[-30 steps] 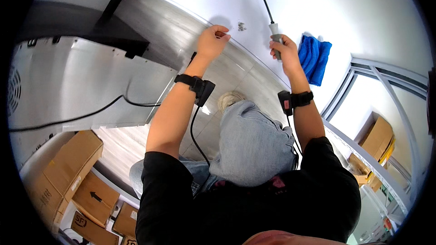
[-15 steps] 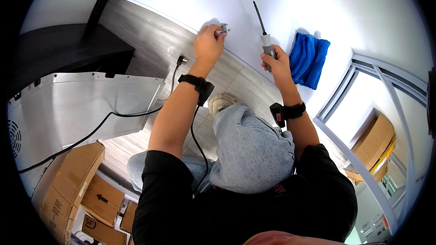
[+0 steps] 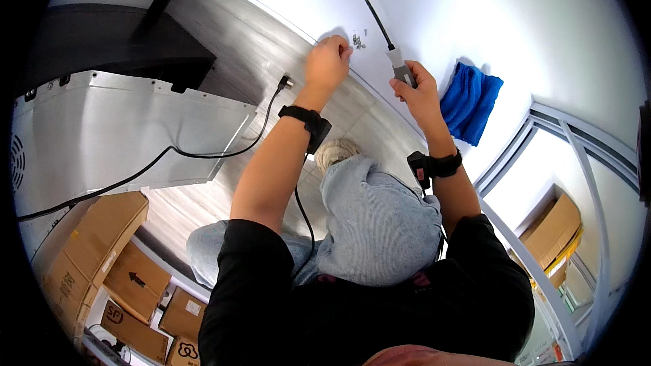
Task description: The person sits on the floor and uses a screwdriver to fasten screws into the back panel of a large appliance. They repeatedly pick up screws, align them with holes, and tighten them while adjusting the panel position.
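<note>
My right hand (image 3: pixel 420 93) is closed around the grey handle of a screwdriver (image 3: pixel 401 68). Its dark shaft points up and to the left over the white tabletop (image 3: pixel 434 17). Just left of the shaft lies a small cluster of screws (image 3: pixel 357 42). Beside that cluster, at the table's near edge, my left hand (image 3: pixel 328 62) has its thumb and fingers drawn together. Whatever is between those fingertips is too small or hidden to name. A folded blue cloth (image 3: pixel 470 104) rests on the table to the right of my right hand.
At the left stands a silver metal panel (image 3: pixel 146 129) with vents, crossed by a black cable (image 3: pixel 203 156) with a plug. A black cabinet (image 3: pixel 115 47) is behind it. Cardboard boxes (image 3: pixel 132 278) are stacked lower left. On the right is a grey metal frame (image 3: pixel 588 190).
My left fingers have pulled slightly away from the screws, which lie more spread out. The screwdriver leans further left in my right hand. The whole view has shifted a little.
</note>
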A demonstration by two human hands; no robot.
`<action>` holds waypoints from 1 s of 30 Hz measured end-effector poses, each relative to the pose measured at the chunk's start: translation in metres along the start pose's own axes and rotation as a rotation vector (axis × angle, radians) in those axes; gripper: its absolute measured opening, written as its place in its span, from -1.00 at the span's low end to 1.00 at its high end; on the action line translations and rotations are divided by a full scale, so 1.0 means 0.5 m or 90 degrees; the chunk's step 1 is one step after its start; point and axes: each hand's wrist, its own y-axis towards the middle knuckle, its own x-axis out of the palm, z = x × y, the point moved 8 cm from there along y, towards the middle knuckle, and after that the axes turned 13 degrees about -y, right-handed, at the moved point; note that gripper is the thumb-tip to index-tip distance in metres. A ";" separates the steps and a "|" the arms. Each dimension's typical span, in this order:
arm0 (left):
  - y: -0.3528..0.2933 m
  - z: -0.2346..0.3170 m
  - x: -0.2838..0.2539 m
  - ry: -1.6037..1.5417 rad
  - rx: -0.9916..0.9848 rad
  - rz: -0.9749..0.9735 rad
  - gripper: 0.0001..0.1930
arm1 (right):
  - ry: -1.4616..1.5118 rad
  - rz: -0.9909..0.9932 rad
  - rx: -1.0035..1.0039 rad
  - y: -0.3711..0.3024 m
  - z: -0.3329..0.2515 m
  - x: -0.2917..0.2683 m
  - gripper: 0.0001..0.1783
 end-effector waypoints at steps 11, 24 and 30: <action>0.008 0.001 -0.018 -0.020 -0.044 0.033 -0.74 | 0.058 0.025 0.049 -0.014 0.023 -0.019 -0.70; 0.035 0.009 -0.002 0.116 -0.016 -0.007 -0.91 | 0.048 0.033 0.053 -0.012 0.046 -0.028 -0.69; 0.036 -0.001 -0.004 0.126 0.014 -0.023 -0.93 | -0.033 0.003 0.043 -0.006 0.034 -0.017 -0.65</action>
